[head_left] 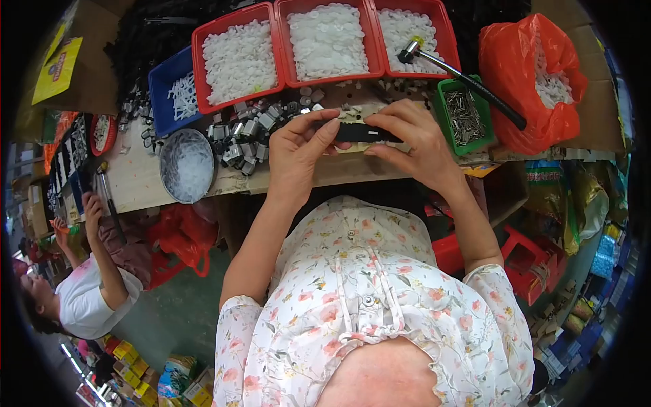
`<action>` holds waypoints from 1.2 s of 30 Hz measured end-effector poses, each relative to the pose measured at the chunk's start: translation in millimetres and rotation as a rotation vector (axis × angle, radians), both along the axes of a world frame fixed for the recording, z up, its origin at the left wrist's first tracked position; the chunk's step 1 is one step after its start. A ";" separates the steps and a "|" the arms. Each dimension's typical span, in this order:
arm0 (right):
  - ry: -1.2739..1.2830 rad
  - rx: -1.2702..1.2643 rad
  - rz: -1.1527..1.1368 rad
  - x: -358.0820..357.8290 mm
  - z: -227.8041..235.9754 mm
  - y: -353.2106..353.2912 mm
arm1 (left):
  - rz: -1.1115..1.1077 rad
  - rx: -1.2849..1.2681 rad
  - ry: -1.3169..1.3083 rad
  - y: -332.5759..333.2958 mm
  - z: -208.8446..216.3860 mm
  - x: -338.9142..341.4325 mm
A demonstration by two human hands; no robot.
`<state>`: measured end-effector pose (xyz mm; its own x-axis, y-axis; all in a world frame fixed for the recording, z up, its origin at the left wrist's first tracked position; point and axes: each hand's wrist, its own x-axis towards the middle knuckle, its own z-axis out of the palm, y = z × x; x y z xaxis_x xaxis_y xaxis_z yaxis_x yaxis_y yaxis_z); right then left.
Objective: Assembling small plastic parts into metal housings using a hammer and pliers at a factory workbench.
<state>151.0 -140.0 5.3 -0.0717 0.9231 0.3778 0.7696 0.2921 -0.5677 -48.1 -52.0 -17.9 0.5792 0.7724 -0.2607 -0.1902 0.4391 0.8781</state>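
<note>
Between my two hands is a small black flat piece with pale slots (357, 132), held level over the table's near edge. My left hand (298, 146) pinches its left end with thumb and finger. My right hand (419, 141) grips the other end, fingers over the top and thumb below. Beyond them small cream-coloured pieces (349, 113) show partly behind my fingers. Beside my left hand lies a heap of grey and black metallic-looking blocks (247, 136). A green basket of small metal pins or screws (464, 117) stands just right of my right hand.
Red trays (280, 44) of white plastic pieces line the back. A hammer (468, 80) rests across the right tray and a red bag (502, 61). Left are a blue bin (157, 102), a metal bowl (186, 166) and another hammer (108, 193). A co-worker (88, 292) sits at the left.
</note>
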 end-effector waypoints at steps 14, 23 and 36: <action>-0.074 -0.113 0.023 -6.9 -21.9 10.1 | 0.288 0.936 0.499 4.7 9.3 -32.1; -0.085 -0.135 0.026 -3.5 -28.2 13.7 | 0.165 1.273 0.557 -3.6 -11.8 -13.5; -0.602 -0.075 -0.515 82.0 1.6 33.5 | -0.220 1.837 0.576 -6.7 -38.1 1.5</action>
